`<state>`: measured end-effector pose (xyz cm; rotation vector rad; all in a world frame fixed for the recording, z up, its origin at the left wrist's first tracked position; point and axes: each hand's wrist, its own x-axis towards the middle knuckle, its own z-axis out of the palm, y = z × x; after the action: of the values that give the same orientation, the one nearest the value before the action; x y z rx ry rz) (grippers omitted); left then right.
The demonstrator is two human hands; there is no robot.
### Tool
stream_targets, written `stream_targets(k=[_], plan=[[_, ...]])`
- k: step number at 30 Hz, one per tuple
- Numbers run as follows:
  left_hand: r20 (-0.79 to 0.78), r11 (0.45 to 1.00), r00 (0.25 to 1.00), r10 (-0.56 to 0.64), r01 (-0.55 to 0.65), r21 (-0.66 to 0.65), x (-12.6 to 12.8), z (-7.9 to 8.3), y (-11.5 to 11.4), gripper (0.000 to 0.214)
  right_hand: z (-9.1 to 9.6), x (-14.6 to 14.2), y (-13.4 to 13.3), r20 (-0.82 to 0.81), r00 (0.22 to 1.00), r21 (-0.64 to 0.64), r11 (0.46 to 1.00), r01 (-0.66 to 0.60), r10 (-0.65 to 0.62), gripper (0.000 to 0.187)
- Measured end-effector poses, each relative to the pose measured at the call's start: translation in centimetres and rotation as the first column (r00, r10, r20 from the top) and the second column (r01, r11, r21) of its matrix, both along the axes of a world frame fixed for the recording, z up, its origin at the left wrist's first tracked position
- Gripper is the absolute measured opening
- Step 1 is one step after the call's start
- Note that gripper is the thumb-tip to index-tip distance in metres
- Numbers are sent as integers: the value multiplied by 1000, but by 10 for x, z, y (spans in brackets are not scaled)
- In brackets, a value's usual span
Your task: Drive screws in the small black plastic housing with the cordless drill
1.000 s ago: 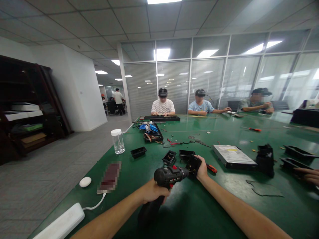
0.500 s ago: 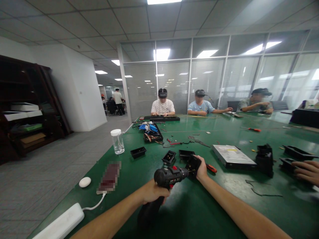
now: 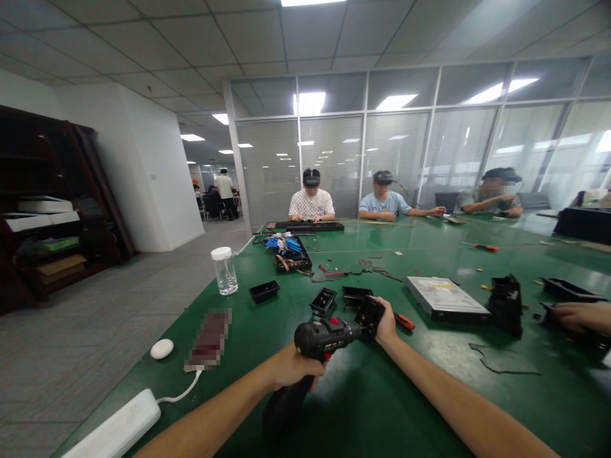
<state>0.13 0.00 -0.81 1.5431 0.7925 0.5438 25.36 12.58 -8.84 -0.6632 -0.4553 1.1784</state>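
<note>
- Green bench [image 3: 372, 407].
- Left grip [image 3: 296, 367], six o'clock: closed around drill [image 3: 321, 339].
- Right grip [image 3: 387, 322], five o'clock: clasping black box [image 3: 368, 313].
- Co-worker's hand [image 3: 585, 314], three o'clock: shifted; drill-to-box alignment apparently unaffected.

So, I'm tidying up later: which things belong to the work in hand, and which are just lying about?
In the work:
power drill, in the left hand
black case, in the right hand
probably the similar black cases nearby

Apparently just lying about:
clear jar
white round object
silver flat box
</note>
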Motion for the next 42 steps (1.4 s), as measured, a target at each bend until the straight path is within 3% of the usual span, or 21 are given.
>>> stream_targets(k=[17, 23, 30, 42], plan=[[15, 1000, 1000, -3, 3, -29, -1, -2, 2, 17, 2, -1, -2, 43, 999, -14, 1000, -13, 13, 22], [11, 998, 1000, -11, 12, -60, 0, 5, 1, 13, 7, -4, -7, 82, 994, -8, 998, 69, -69, 21], [34, 998, 999, -31, 33, -49, 0, 8, -1, 15, 4, -2, -4, 51, 999, 3, 1000, 16, -16, 21], [23, 999, 1000, -16, 17, -47, -1, 3, 1, 15, 6, -3, -7, 84, 996, -7, 999, 33, -32, 22]])
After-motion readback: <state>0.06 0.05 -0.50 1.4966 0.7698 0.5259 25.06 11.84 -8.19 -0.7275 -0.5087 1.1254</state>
